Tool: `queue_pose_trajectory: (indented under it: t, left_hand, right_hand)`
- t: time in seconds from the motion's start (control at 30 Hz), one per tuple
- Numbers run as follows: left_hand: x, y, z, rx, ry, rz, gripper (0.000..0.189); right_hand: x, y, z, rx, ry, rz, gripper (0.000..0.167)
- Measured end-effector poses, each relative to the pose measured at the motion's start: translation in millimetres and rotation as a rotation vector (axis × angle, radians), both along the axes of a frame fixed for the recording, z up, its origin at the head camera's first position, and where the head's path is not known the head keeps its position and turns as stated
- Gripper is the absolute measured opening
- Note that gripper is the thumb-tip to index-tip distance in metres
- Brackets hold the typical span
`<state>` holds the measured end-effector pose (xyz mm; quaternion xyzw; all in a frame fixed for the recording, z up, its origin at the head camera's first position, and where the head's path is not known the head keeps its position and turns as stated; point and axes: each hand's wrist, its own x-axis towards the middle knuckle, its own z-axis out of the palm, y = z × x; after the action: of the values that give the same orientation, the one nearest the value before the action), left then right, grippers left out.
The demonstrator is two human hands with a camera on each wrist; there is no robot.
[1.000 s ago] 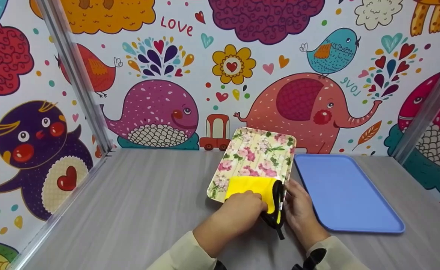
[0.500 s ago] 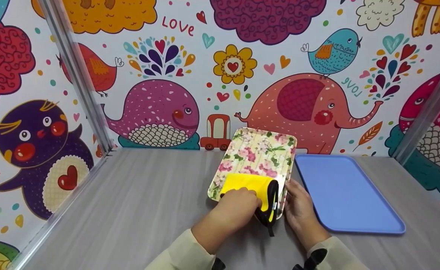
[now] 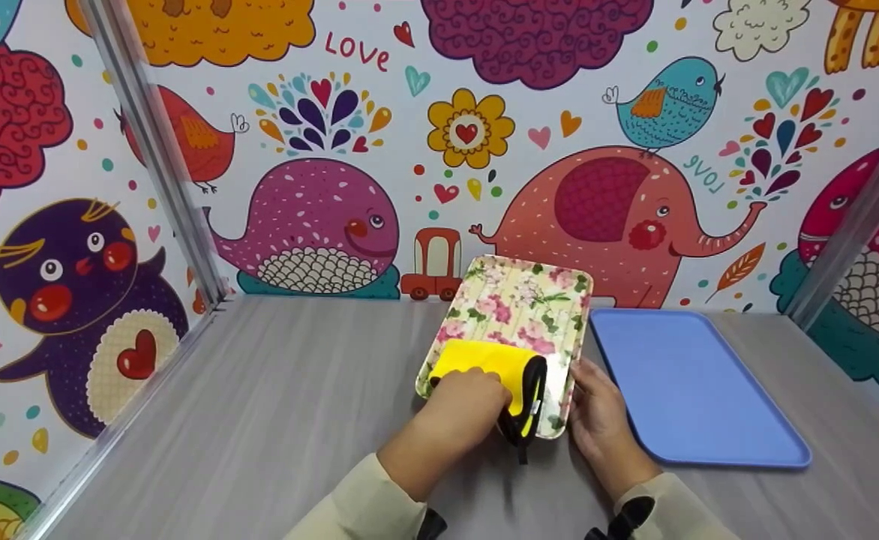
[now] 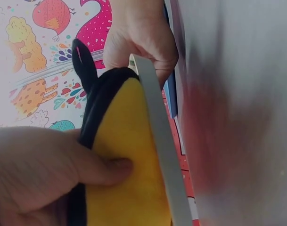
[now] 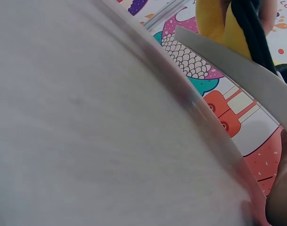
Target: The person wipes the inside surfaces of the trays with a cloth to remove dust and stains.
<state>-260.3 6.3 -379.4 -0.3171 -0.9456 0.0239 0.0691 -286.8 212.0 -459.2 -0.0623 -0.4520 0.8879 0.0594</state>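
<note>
A small tray with a pink flower print [image 3: 511, 304] is tilted up off the table. My right hand [image 3: 603, 420] grips its right edge; most of those fingers are hidden behind it. With my left hand [image 3: 460, 405] I hold a folded yellow cloth with black edging [image 3: 488, 356] against the tray's lower part. In the left wrist view the thumb presses on the yellow cloth [image 4: 127, 141], which lies against the pale tray rim [image 4: 157, 122]. The right wrist view shows the tray edge-on [image 5: 242, 73], with the cloth [image 5: 223, 28] on its far side.
A blue tray [image 3: 698, 386] lies flat on the grey table [image 3: 274, 405], just right of my right hand. Walls printed with cartoon animals [image 3: 319, 225] close off the back and both sides. Metal strips [image 3: 158, 157] run up the corners.
My left hand has slid the yellow cloth leftward and slightly up across the flowered tray, uncovering its lower right corner. The right hand and the blue tray stay in place.
</note>
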Motion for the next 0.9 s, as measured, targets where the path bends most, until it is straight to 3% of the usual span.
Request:
queue_pose_trajectory:
  t: [0.67,0.9]
  left_hand:
    - [-11.2,-7.4,1.1,-0.029,0.007,0.068,0.021]
    - [-17.5,-10.6,-3.2,-0.015,0.065,0.041,0.034]
  right_hand:
    - [-2.0,1,-1.1,0.015,-0.006,-0.007,0.020]
    - [-2.4,2,-2.4,0.034,0.013,0.033,0.022]
